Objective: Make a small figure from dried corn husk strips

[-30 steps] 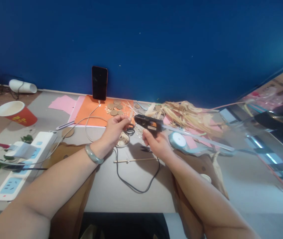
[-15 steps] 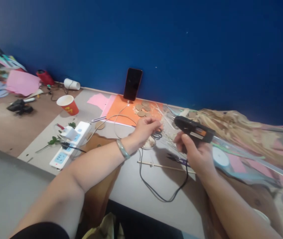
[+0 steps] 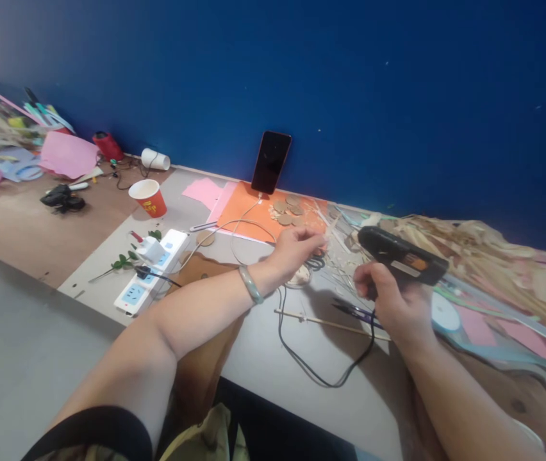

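My right hand (image 3: 395, 301) is wrapped round the handle of a black glue gun (image 3: 402, 255), its nozzle turned left toward my other hand. From its grip a black cord (image 3: 333, 386) loops down over the table. My left hand (image 3: 297, 253), with a bangle on the wrist, is closed in a pinch above the orange sheet's near edge; what sits between the fingertips is too small to make out. Beneath the hands are a small round dish (image 3: 300, 276), purple-handled scissors (image 3: 354, 310) and a thin wooden stick (image 3: 325, 323).
A phone (image 3: 272, 162) leans on the blue wall behind orange paper (image 3: 239, 211) bearing several wooden discs (image 3: 285, 219). Left are a white power strip (image 3: 150, 275) with plugs and a red paper cup (image 3: 148, 198). Crumpled tan material (image 3: 465, 240) and a tape roll (image 3: 445, 312) lie right.
The view has turned slightly left, so everything sits further right. The glue gun has moved a little away from my left hand, which keeps its pinch.
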